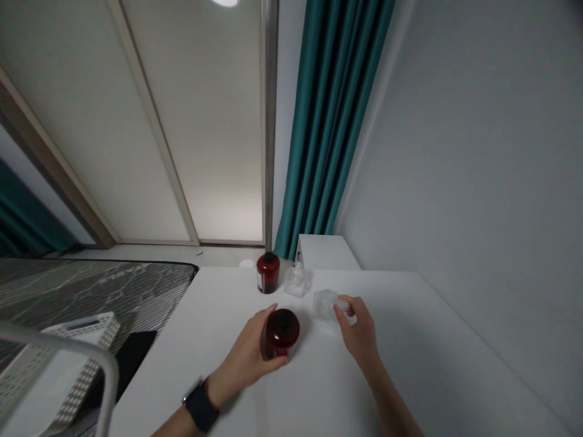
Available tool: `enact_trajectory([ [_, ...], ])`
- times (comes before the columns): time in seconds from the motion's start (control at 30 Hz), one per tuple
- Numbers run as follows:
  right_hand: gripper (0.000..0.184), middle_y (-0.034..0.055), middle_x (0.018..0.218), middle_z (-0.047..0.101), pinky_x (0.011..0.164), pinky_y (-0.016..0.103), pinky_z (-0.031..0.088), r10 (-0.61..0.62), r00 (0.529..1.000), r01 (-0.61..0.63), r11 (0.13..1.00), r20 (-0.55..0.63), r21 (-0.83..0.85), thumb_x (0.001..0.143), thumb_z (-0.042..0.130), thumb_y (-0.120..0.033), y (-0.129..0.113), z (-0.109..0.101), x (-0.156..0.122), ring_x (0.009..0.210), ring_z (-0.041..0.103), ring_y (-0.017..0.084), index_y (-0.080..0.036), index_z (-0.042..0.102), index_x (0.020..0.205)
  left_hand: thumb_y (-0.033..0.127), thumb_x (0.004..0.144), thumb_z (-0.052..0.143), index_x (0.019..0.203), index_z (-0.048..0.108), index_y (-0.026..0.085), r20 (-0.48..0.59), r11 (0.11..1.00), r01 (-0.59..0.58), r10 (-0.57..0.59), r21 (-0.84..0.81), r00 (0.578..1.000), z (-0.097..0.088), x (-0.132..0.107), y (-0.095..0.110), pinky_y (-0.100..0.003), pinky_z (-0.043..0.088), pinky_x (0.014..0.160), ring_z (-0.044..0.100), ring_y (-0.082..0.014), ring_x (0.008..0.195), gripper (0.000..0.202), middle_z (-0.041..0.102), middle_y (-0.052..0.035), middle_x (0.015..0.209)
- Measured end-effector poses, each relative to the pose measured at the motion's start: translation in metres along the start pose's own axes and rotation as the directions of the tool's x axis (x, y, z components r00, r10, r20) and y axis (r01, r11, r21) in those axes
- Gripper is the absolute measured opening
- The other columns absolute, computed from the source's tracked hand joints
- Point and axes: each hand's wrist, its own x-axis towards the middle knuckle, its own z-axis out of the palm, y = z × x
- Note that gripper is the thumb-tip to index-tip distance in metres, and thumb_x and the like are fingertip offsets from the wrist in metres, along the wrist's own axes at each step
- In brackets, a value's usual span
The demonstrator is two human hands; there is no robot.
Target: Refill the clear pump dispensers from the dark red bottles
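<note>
On the white table, my left hand is wrapped round a dark red bottle that stands upright. A black watch sits on that wrist. To the right, my right hand pinches a small clear plastic container at its right side with thumb and fingers. The two hands are a short way apart, near the table's middle.
A second dark red bottle and a clear pump container stand at the far table edge, with a white box behind them. A teal curtain hangs beyond. A white perforated basket and a dark patterned mattress lie left.
</note>
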Motion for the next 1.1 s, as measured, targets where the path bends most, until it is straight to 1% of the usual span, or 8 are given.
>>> enact_trajectory([
  [0.2, 0.025, 0.0071, 0.094, 0.056, 0.084, 0.039, 0.05, -0.046, 0.999, 0.047, 0.998, 0.018, -0.038, 0.096, 0.047, -0.032, 0.01, 0.013, 0.0, 0.084, 0.055, 0.023, -0.02, 0.06, 0.114, 0.026, 0.071, 0.076, 0.138, 0.041, 0.019, -0.157, 0.999, -0.029, 0.035, 0.04, 0.987, 0.001, 0.002, -0.01, -0.053, 0.048, 0.106, 0.058, -0.0362, 0.124, 0.077, 0.059, -0.0164, 0.135],
  [0.47, 0.03, 0.007, 0.092, 0.056, 0.085, 0.049, 0.046, -0.169, 0.982, 0.159, 0.981, -0.083, -0.112, 0.095, 0.052, -0.041, 0.026, 0.03, 0.003, 0.089, 0.054, 0.027, -0.02, 0.061, 0.116, 0.03, 0.076, 0.072, 0.134, 0.042, 0.018, -0.34, 0.989, 0.124, -0.091, 0.077, 0.936, -0.058, 0.014, -0.042, -0.05, 0.051, 0.103, 0.062, -0.0313, 0.117, 0.066, 0.06, -0.0134, 0.129],
  [0.63, 0.03, 0.0101, 0.102, 0.057, 0.087, 0.047, 0.048, -0.323, 0.907, 0.301, 0.946, -0.268, -0.121, 0.092, 0.056, -0.022, -0.012, 0.021, -0.008, 0.098, 0.055, 0.027, -0.021, 0.056, 0.123, 0.034, 0.078, 0.072, 0.138, 0.041, 0.019, -0.41, 0.982, 0.172, -0.124, 0.081, 0.904, -0.081, 0.021, -0.076, -0.049, 0.051, 0.102, 0.063, -0.0306, 0.116, 0.069, 0.058, -0.0135, 0.13],
  [0.73, 0.032, 0.0084, 0.104, 0.06, 0.083, 0.038, 0.053, -0.303, 0.95, 0.31, 0.941, -0.073, 0.132, 0.094, 0.047, -0.013, -0.051, 0.028, -0.012, 0.097, 0.059, 0.023, -0.023, 0.054, 0.124, 0.033, 0.077, 0.073, 0.138, 0.04, 0.019, -0.424, 0.985, 0.163, -0.125, 0.056, 0.897, -0.086, 0.028, -0.088, -0.049, 0.051, 0.101, 0.063, -0.0304, 0.116, 0.071, 0.058, -0.0141, 0.131],
  [0.8, 0.039, 0.009, 0.115, 0.061, 0.09, 0.038, 0.053, -0.324, 0.939, 0.289, 0.926, 0.115, 0.243, 0.094, 0.044, -0.011, -0.075, 0.042, -0.008, 0.105, 0.06, 0.022, -0.024, 0.051, 0.13, 0.032, 0.078, 0.073, 0.139, 0.039, 0.02, -0.422, 0.987, 0.155, -0.122, 0.045, 0.898, -0.088, 0.032, -0.092, -0.048, 0.049, 0.103, 0.062, -0.0301, 0.118, 0.071, 0.058, -0.0138, 0.131],
  [0.87, 0.045, 0.0102, 0.127, 0.059, 0.102, 0.04, 0.049, -0.362, 0.914, 0.295, 0.902, 0.181, 0.315, 0.093, 0.044, -0.01, -0.093, 0.062, 0.003, 0.12, 0.056, 0.022, -0.024, 0.047, 0.135, 0.031, 0.078, 0.073, 0.139, 0.039, 0.02, -0.429, 0.987, 0.155, -0.118, 0.052, 0.895, -0.09, 0.035, -0.095, -0.048, 0.047, 0.106, 0.06, -0.0298, 0.121, 0.071, 0.057, -0.0133, 0.132],
  [1.0, 0.047, 0.0142, 0.144, 0.046, 0.115, 0.047, 0.035, -0.308, 0.945, 0.252, 0.901, 0.113, 0.353, 0.093, 0.044, -0.016, -0.112, 0.112, 0.039, 0.137, 0.042, 0.025, -0.02, 0.044, 0.14, 0.033, 0.076, 0.076, 0.142, 0.037, 0.018, -0.544, 0.965, 0.218, -0.107, 0.143, 0.832, -0.091, 0.041, -0.1, -0.051, 0.041, 0.111, 0.054, -0.0331, 0.128, 0.078, 0.054, -0.0152, 0.136],
  [1.1, 0.05, 0.0157, 0.142, 0.046, 0.116, 0.056, 0.028, -0.107, 0.99, 0.073, 0.945, 0.089, 0.318, 0.087, 0.054, -0.027, -0.117, 0.146, 0.063, 0.137, 0.039, 0.032, -0.019, 0.048, 0.136, 0.036, 0.075, 0.079, 0.148, 0.031, 0.017, -0.615, 0.921, 0.314, -0.112, 0.231, 0.78, -0.095, 0.041, -0.101, -0.054, 0.043, 0.107, 0.052, -0.0367, 0.128, 0.09, 0.054, -0.0175, 0.133],
])
